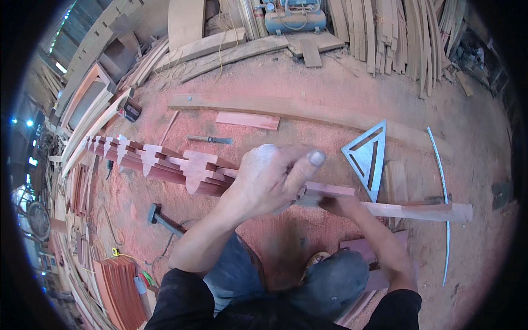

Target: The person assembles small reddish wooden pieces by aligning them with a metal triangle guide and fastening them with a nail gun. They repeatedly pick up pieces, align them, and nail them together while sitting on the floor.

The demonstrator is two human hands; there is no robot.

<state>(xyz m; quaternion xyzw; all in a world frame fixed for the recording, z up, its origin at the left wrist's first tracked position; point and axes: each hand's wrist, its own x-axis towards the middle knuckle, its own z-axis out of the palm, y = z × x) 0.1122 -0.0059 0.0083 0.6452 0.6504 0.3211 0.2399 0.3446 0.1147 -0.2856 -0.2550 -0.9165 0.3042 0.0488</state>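
Observation:
My left hand point(269, 179) is closed in front of me, thumb up and knuckles on top. Its curled fingers are turned away, so what they hold is hidden. Just right of it and lower, my right hand point(341, 205) is wrapped round a reddish wooden strip point(333, 190), its fingers partly in shadow. A long reddish beam point(429, 212) runs out to the right behind that hand. To the left, a row of notched reddish wooden pieces with stepped ends point(202, 170) stretches away from my left wrist.
A metal triangular square point(367, 159) lies beyond my right hand. A chisel point(210, 139) and a hammer point(165, 220) rest on the dusty floor. At right is a thin measuring strip point(441, 192). A long plank point(264, 105) lies ahead; a blue compressor point(295, 21) stands behind.

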